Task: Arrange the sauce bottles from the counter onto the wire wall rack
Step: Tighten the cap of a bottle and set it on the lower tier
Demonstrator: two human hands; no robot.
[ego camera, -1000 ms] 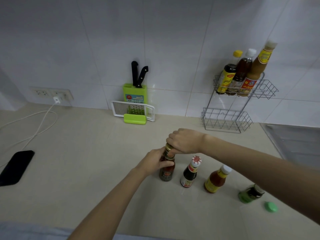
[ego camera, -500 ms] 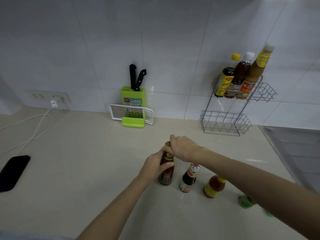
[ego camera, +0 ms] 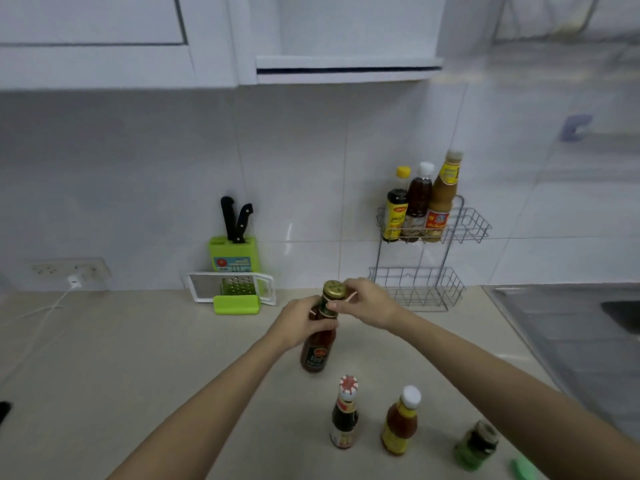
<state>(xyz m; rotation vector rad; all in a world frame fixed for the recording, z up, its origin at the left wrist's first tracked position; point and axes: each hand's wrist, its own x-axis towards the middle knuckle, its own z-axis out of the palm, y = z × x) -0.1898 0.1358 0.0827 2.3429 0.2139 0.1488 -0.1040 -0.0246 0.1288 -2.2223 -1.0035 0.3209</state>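
Note:
A dark red sauce bottle (ego camera: 317, 351) with a gold cap is lifted off the counter, tilted. My left hand (ego camera: 298, 323) grips its upper body and my right hand (ego camera: 369, 301) pinches its neck just under the cap. On the counter near me stand a dark bottle with a red-white cap (ego camera: 344, 417) and an orange bottle with a white cap (ego camera: 400, 422). A green jar (ego camera: 476, 445) sits open beside its green lid (ego camera: 523, 469). The wire wall rack (ego camera: 472, 225) holds three bottles (ego camera: 419, 206) in its upper basket; its lower basket (ego camera: 417, 289) is bare.
A green knife block (ego camera: 233, 252) with two black-handled knives and a white grater (ego camera: 230, 287) stand against the tiled wall at left. A wall socket with a white cable (ego camera: 52, 306) is far left. A steel sink (ego camera: 588, 327) lies to the right. White cupboards hang above.
The dark red bottle has come up off the counter and toward the rack in both hands. My right hand slid from over the cap to the neck. The view tilted upward.

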